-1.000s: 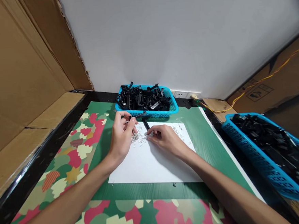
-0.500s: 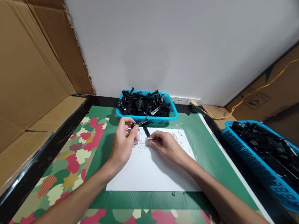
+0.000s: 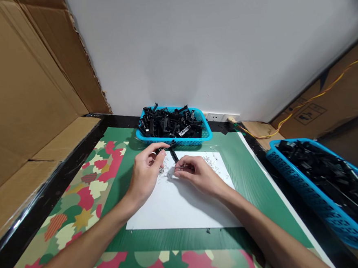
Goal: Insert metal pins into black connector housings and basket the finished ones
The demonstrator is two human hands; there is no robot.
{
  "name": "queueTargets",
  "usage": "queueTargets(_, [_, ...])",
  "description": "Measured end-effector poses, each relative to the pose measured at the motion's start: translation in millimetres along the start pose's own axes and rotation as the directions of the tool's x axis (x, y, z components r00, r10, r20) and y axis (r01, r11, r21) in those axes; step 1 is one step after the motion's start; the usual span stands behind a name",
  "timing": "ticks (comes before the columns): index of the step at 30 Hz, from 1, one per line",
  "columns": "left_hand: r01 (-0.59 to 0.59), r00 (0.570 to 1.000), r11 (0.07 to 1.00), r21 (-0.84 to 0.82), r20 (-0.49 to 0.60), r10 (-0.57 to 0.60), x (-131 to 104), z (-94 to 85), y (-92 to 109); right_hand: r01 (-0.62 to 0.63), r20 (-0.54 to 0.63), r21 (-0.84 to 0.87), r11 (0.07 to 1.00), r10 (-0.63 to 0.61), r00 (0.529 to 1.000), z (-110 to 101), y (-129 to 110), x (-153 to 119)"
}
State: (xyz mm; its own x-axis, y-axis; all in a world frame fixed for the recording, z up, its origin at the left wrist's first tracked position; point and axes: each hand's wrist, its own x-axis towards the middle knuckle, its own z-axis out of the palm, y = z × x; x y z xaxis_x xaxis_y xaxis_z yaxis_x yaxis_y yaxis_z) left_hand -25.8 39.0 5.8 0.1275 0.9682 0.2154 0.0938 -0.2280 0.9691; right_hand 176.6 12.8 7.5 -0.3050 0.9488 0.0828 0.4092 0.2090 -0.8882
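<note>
My left hand is closed, thumb and fingers pinching a small black plastic part above the white sheet. The part angles from the left fingertips toward my right hand; some of it is hidden by the fingers. In my right hand, also closed, a thin silvery metal piece sticks out from the fingertips near the part's lower end. Its exact kind is too small to make out. Tiny bent metal bits lie scattered on the sheet, some of them under and between my hands.
Behind the sheet stands a blue basket heaped with black plastic parts. A second blue basket of black parts is at the right. Cardboard walls the left side. A yellow cable runs from the wall socket.
My left index finger has stretched further over the black part, and the part has turned slightly. My right hand has barely shifted. The view has tilted a little.
</note>
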Motion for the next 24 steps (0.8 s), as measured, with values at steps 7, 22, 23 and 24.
queueTargets(7, [-0.051, 0.999, 0.997, 0.059, 0.012, 0.05, -6, 3.4, 1, -0.024, -0.018, 0.116, 0.993, 0.026, 1.0, 2, 3, -1])
queueTargets(22, [-0.068, 0.968, 0.988, 0.135, 0.25, 0.032, -9, 6.0, 3, 0.001, -0.211, 0.228, 0.974, 0.048, 0.976, -15, 4, -6])
queueTargets(23, [-0.067, 0.965, 0.988, 0.139, 0.259, 0.029, -9, 6.9, 1, 0.004, -0.215, 0.231, 0.973, 0.047, 0.975, -15, 4, -6])
queueTargets(24, [-0.064, 0.964, 0.988, 0.144, 0.263, 0.024, -9, 7.6, -1, 0.003, -0.214, 0.236, 0.972, 0.049, 0.976, -16, 5, -6])
